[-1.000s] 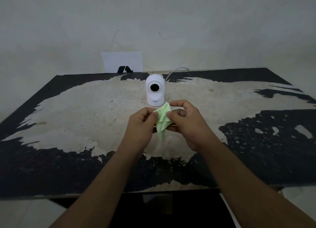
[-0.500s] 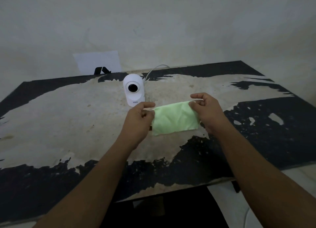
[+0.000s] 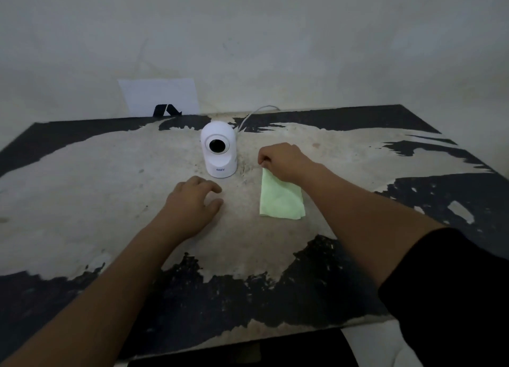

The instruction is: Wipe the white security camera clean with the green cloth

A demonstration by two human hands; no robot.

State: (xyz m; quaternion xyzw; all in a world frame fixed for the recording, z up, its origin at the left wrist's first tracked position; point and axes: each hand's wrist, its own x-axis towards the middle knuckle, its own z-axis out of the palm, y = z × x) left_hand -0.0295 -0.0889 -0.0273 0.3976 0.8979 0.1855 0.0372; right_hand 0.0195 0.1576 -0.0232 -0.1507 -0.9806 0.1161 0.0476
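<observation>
The white security camera [image 3: 219,149] stands upright on the worn table [image 3: 82,190], its dark lens facing me. To its right the green cloth [image 3: 281,198] hangs down onto the table, pinched at its top corner by my right hand [image 3: 285,160]. My left hand [image 3: 192,205] hovers low over the table just in front of the camera, fingers loosely curled and holding nothing. It is a short way from the camera's base.
A white cable [image 3: 253,116] runs from behind the camera toward the back edge. A white sheet with a black mark [image 3: 161,98] leans against the wall behind the table. The table's front edge [image 3: 248,339] is close to me.
My left hand let go of the cloth and dropped toward the table in front of the camera. My right hand kept one corner and lowered the cloth beside the camera.
</observation>
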